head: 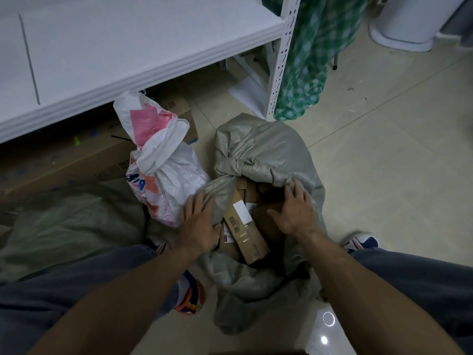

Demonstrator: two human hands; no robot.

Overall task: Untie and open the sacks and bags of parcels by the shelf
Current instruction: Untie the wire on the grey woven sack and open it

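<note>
As the grey sack gapes, left hand and right hand press it flat-fingered.

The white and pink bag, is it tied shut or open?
Tied shut. The white and pink bag is bunched tight at its neck, and nothing inside it shows.

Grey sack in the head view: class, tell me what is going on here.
A person has both hands on the grey woven sack: the left hand rests on its left edge, the right hand on its right. Its mouth is open, showing a long cardboard parcel. The white and pink sack beside it is tied shut.
</note>
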